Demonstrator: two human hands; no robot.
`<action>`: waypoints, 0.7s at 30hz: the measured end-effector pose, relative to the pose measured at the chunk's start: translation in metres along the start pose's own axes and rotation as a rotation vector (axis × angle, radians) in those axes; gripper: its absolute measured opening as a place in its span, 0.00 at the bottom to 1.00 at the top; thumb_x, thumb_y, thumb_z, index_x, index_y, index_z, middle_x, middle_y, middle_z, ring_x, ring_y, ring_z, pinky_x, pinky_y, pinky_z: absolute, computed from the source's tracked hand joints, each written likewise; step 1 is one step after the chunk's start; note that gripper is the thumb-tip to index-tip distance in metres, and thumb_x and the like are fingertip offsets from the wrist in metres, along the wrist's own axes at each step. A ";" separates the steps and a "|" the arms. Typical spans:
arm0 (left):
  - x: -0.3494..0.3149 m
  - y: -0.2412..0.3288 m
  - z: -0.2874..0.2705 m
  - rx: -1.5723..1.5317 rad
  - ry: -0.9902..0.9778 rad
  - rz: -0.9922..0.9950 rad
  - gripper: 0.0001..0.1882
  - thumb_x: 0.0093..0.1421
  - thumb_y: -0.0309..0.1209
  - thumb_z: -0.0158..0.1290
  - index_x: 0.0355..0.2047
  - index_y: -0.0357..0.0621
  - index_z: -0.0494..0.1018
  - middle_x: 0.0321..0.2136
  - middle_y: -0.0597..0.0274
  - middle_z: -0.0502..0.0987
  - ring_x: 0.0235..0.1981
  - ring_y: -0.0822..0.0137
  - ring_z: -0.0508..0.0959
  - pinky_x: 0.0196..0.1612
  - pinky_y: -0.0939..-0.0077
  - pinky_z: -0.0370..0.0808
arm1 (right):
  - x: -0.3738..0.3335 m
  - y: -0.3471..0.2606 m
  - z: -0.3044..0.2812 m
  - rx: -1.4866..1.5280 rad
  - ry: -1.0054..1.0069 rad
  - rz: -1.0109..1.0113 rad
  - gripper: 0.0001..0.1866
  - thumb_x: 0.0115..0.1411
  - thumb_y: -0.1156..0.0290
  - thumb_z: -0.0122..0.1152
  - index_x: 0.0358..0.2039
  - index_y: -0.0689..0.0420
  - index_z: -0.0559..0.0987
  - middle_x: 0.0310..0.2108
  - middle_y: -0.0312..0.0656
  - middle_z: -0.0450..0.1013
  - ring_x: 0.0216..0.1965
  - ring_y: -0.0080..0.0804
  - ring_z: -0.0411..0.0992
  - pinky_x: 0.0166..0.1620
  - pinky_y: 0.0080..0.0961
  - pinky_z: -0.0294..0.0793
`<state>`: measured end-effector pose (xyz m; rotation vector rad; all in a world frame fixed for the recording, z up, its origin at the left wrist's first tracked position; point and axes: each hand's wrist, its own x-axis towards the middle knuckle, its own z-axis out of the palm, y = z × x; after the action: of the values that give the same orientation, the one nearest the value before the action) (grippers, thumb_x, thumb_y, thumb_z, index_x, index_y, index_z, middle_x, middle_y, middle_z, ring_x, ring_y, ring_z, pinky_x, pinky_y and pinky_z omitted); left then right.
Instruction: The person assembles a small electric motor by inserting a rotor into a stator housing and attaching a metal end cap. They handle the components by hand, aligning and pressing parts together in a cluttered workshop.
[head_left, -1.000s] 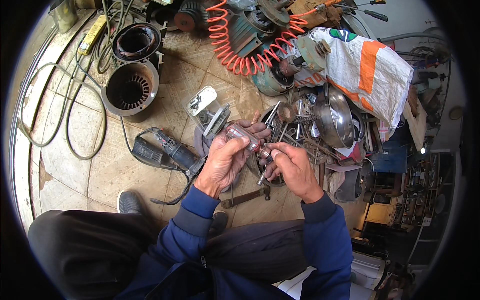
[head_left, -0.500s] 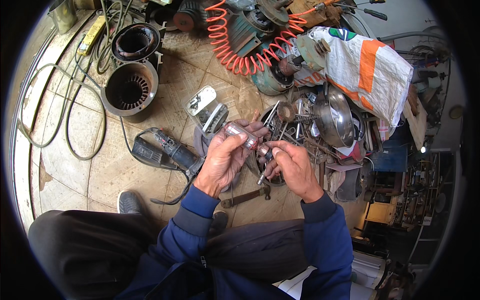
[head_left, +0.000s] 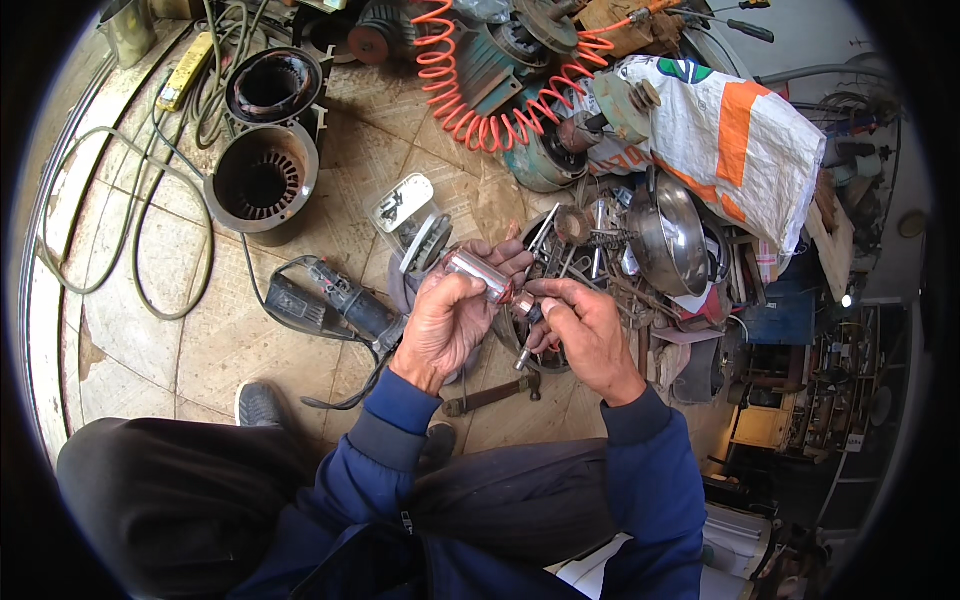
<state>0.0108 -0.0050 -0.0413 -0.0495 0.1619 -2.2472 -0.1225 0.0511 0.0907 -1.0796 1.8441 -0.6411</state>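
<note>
A small motor armature (head_left: 480, 274) slants across both hands in the middle of the view. It has a shiny laminated core with reddish windings, a copper-coloured commutator (head_left: 527, 304) and a shaft tip (head_left: 523, 357) pointing down. My left hand (head_left: 441, 325) is closed around the core, thumb lying along it. My right hand (head_left: 590, 335) pinches the armature at the commutator end, and its fingertips partly hide that section. Below the hands a hammer (head_left: 490, 395) lies on the tiles. A power tool body (head_left: 355, 307) with a black cord rests left of my left hand.
Two round motor housings (head_left: 262, 185) stand at the upper left near a looped cable (head_left: 135, 215). A coiled orange hose (head_left: 480, 130) hangs over a green motor. Loose tools and a metal bowl (head_left: 668, 235) crowd the right, beside a white sack (head_left: 740, 130). A clear plastic container (head_left: 405, 203) sits beyond my hands.
My left thumb has drawn back along the core, baring more of it. The armature has turned slightly, and my right fingers have shifted a little at the commutator.
</note>
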 end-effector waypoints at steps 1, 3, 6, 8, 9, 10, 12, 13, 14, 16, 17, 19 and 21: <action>0.000 0.000 -0.001 -0.010 -0.005 -0.001 0.21 0.58 0.20 0.52 0.53 0.36 0.68 0.59 0.40 0.70 0.65 0.43 0.68 0.61 0.43 0.72 | 0.000 0.000 0.000 0.002 0.003 0.001 0.20 0.68 0.69 0.48 0.52 0.73 0.75 0.28 0.43 0.77 0.29 0.24 0.77 0.33 0.23 0.76; 0.001 -0.001 -0.003 -0.024 -0.012 -0.001 0.21 0.58 0.20 0.52 0.53 0.36 0.68 0.60 0.40 0.70 0.65 0.43 0.68 0.60 0.43 0.73 | 0.000 0.000 0.001 0.004 0.005 -0.003 0.20 0.68 0.70 0.49 0.52 0.72 0.75 0.28 0.43 0.77 0.29 0.24 0.77 0.34 0.23 0.76; 0.001 -0.002 -0.004 -0.025 0.001 -0.003 0.20 0.59 0.21 0.53 0.53 0.36 0.69 0.60 0.41 0.69 0.65 0.44 0.68 0.59 0.43 0.74 | -0.001 0.000 0.001 0.002 0.004 -0.009 0.19 0.68 0.70 0.48 0.52 0.72 0.75 0.27 0.42 0.77 0.29 0.24 0.77 0.34 0.23 0.76; 0.001 -0.002 -0.004 -0.012 0.015 -0.004 0.20 0.59 0.21 0.53 0.53 0.36 0.69 0.60 0.41 0.69 0.65 0.44 0.68 0.59 0.44 0.75 | 0.000 0.000 0.001 -0.001 0.003 -0.008 0.19 0.68 0.70 0.48 0.52 0.72 0.75 0.27 0.42 0.77 0.29 0.24 0.77 0.34 0.23 0.76; 0.001 -0.002 -0.004 -0.002 0.019 -0.005 0.20 0.59 0.21 0.53 0.53 0.36 0.69 0.60 0.41 0.70 0.65 0.44 0.68 0.58 0.44 0.75 | 0.000 0.000 0.001 0.001 0.003 -0.009 0.19 0.68 0.70 0.48 0.52 0.72 0.75 0.27 0.42 0.77 0.29 0.24 0.77 0.34 0.23 0.76; 0.001 -0.002 -0.003 0.008 0.023 -0.006 0.20 0.60 0.21 0.53 0.53 0.36 0.69 0.60 0.41 0.70 0.65 0.44 0.68 0.58 0.44 0.76 | 0.000 0.000 0.001 0.002 0.003 -0.010 0.19 0.69 0.70 0.48 0.52 0.72 0.75 0.27 0.42 0.77 0.29 0.24 0.77 0.34 0.23 0.76; 0.001 -0.002 -0.003 0.012 0.036 -0.004 0.19 0.60 0.21 0.53 0.53 0.36 0.69 0.60 0.41 0.70 0.64 0.44 0.69 0.57 0.45 0.76 | 0.000 0.000 -0.001 -0.001 -0.008 -0.007 0.19 0.69 0.70 0.48 0.52 0.72 0.74 0.31 0.43 0.77 0.29 0.25 0.78 0.34 0.22 0.76; 0.000 -0.002 -0.003 0.015 0.042 -0.003 0.19 0.61 0.22 0.53 0.53 0.36 0.69 0.60 0.41 0.70 0.64 0.44 0.69 0.57 0.46 0.76 | 0.000 0.000 -0.002 -0.005 -0.019 -0.002 0.19 0.69 0.70 0.48 0.53 0.72 0.74 0.36 0.44 0.78 0.30 0.25 0.78 0.34 0.21 0.77; 0.000 -0.002 -0.002 0.013 0.051 -0.001 0.18 0.61 0.21 0.53 0.53 0.36 0.69 0.60 0.40 0.70 0.63 0.44 0.70 0.57 0.46 0.76 | 0.001 0.001 -0.003 -0.009 -0.031 0.002 0.19 0.70 0.70 0.48 0.53 0.72 0.73 0.40 0.45 0.78 0.31 0.26 0.79 0.34 0.20 0.77; 0.000 -0.003 0.000 0.011 0.066 0.000 0.18 0.62 0.21 0.53 0.53 0.36 0.69 0.59 0.40 0.70 0.63 0.44 0.70 0.58 0.46 0.76 | 0.000 0.002 -0.002 0.004 -0.009 -0.018 0.18 0.69 0.70 0.48 0.52 0.71 0.75 0.32 0.42 0.77 0.30 0.24 0.78 0.34 0.21 0.77; 0.000 -0.003 0.001 0.009 0.064 0.000 0.18 0.62 0.21 0.52 0.53 0.35 0.69 0.59 0.40 0.70 0.63 0.44 0.70 0.58 0.47 0.76 | 0.000 0.002 -0.001 0.011 0.002 -0.027 0.18 0.69 0.70 0.48 0.51 0.71 0.76 0.28 0.41 0.77 0.29 0.23 0.77 0.33 0.22 0.76; 0.000 -0.003 0.003 0.004 0.060 -0.001 0.18 0.62 0.20 0.52 0.53 0.35 0.69 0.59 0.40 0.70 0.62 0.44 0.71 0.59 0.47 0.75 | -0.002 0.000 -0.001 -0.061 0.073 -0.043 0.17 0.69 0.71 0.50 0.51 0.71 0.76 0.29 0.44 0.78 0.29 0.25 0.77 0.34 0.24 0.77; 0.001 -0.003 0.002 0.030 0.080 0.015 0.18 0.62 0.20 0.52 0.53 0.35 0.68 0.59 0.39 0.70 0.62 0.44 0.71 0.60 0.48 0.75 | -0.004 -0.003 0.002 -0.217 0.177 -0.144 0.16 0.68 0.72 0.52 0.50 0.70 0.76 0.31 0.46 0.78 0.29 0.29 0.78 0.34 0.26 0.77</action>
<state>0.0082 -0.0044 -0.0391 0.0573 0.1707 -2.2374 -0.1185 0.0532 0.0944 -1.3444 2.0369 -0.6474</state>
